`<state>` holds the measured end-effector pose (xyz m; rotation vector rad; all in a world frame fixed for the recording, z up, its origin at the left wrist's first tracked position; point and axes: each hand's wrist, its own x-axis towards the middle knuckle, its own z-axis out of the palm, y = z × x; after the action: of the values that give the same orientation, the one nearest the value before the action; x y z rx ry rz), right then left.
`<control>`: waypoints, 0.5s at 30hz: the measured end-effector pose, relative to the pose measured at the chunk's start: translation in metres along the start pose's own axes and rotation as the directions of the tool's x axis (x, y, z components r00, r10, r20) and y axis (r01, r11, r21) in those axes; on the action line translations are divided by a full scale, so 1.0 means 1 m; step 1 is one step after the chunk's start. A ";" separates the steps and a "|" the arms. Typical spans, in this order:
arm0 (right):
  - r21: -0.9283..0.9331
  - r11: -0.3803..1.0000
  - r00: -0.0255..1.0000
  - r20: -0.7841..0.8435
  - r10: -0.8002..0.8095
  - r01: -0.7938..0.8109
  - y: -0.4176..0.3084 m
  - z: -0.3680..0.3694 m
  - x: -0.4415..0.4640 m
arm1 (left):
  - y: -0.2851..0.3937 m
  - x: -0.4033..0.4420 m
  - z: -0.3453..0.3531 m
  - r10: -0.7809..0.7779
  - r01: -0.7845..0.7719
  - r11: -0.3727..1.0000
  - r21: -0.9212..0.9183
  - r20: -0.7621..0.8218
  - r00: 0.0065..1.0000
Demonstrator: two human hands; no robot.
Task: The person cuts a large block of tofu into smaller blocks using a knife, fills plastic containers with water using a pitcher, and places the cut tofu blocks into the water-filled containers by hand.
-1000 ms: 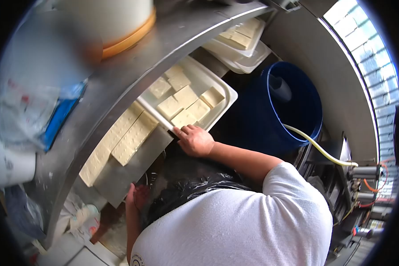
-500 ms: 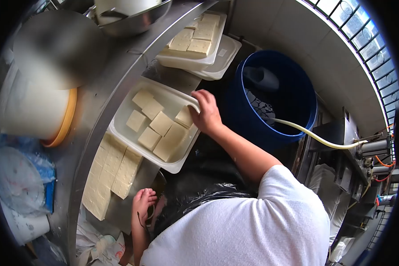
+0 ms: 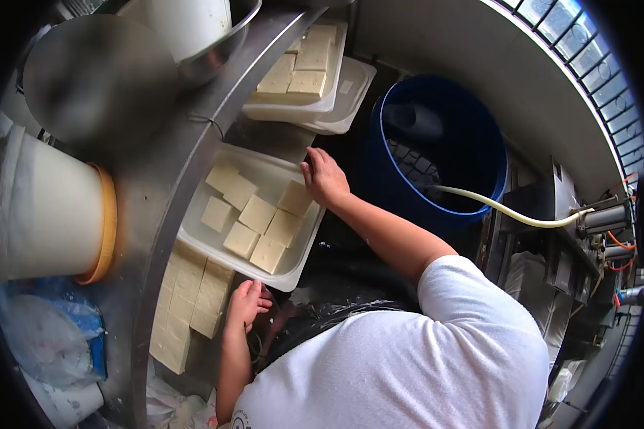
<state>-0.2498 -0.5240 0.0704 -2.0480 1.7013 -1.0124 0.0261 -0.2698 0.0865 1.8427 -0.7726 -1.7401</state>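
Touching the tub (image 3: pixel 266 174) at one corner, right hand (image 3: pixel 326 177), fingers' grip unclear, left hand (image 3: pixel 246 306) beside nearer corner, fingers slightly apart, blocks (image 3: pixel 257 214) inside, open gap toward barrel (image 3: pixel 474 123)

1. A small tofu-making workshop is suggested.
2. Tofu blocks (image 3: pixel 257 213) are held in a white plastic tub (image 3: pixel 288 281); scored slabs (image 3: pixel 181 287) are laid alongside.
3. A steel worktop (image 3: pixel 142 204) is loaded with an orange-rimmed bucket (image 3: pixel 50 207).
4. A hose (image 3: pixel 504 214) is led into a blue barrel (image 3: pixel 381 175).
5. Metal cylinders (image 3: pixel 607 221) are fitted with tubing.
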 end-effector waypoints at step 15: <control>0.434 0.860 0.945 -0.052 0.322 -0.269 0.047 0.015 0.027 | 0.061 0.015 0.011 -0.014 0.101 0.962 0.253 -0.323 0.946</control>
<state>-0.2736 -0.5649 0.0394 -1.4266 1.6126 -1.2861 0.0116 -0.3237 0.1173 2.2762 -0.8585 -1.3686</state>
